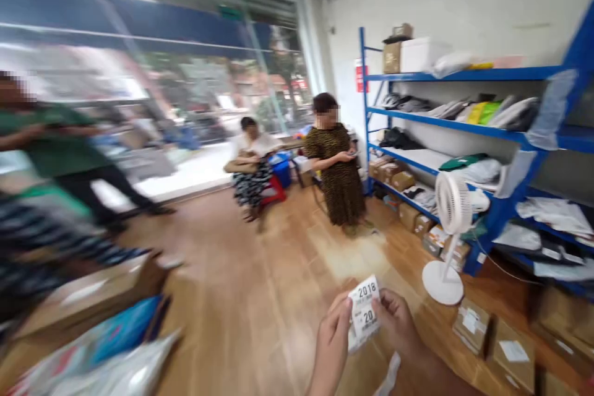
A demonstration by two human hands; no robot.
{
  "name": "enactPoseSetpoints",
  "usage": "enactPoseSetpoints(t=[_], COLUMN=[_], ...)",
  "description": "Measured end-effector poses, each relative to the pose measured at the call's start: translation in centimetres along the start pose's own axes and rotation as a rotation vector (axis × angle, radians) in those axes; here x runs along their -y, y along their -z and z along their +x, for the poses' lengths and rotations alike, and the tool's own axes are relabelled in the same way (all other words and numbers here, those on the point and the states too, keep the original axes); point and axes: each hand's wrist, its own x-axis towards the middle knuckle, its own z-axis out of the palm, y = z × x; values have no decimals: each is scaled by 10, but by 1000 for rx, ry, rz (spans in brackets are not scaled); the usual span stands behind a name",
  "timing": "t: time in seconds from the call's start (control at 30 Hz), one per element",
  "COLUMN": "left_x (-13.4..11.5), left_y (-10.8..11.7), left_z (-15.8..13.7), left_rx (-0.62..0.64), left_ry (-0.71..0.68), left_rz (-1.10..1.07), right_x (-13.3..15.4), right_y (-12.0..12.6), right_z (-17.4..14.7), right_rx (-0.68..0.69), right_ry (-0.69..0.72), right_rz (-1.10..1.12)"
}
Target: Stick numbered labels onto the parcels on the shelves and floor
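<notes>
Near the bottom middle, a strip of white printed labels (pixel 365 303) is held up between my two hands. The black numbers "2018" and "20" can be read on it; the smaller print cannot. My left hand (pixel 331 340) pinches its left edge with the thumb on the front. From the right side, my right hand (pixel 399 322) grips the strip between thumb and curled fingers. A narrow white piece (pixel 388 376) hangs below my right hand; whether it joins the labels, I cannot tell.
Blue shelving (pixel 445 125) along the right wall carries bags and boxes. Beside it stands a white fan (pixel 452 210), with cartons (pixel 510 349) on the floor. Parcels (pixel 116 346) lie lower left. One person (pixel 335 161) stands ahead, another (pixel 253 167) sits, a third (pixel 60 142) is blurred at left.
</notes>
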Motion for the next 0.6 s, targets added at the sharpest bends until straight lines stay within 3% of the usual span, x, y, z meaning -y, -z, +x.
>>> enactPoseSetpoints(t=[0.2, 0.3, 0.43, 0.5, 0.6], left_x=[3, 6, 13, 22, 38], left_y=[2, 5, 13, 21, 37], left_z=[-57, -87, -121, -139, -169], left_rx=[-450, -495, -590, -697, -789], left_ry=[107, 146, 104, 114, 171], left_rz=[-175, -367, -426, -381, -251], right_x=[5, -10, -37, -51, -71], right_y=[0, -6, -22, -32, -48], right_z=[-10, -24, -47, -57, -68], right_rx=[327, 466, 660, 706, 639], right_ry=[-87, -150, -245, -203, 39], right_rz=[-7, -12, -12, -58, -169])
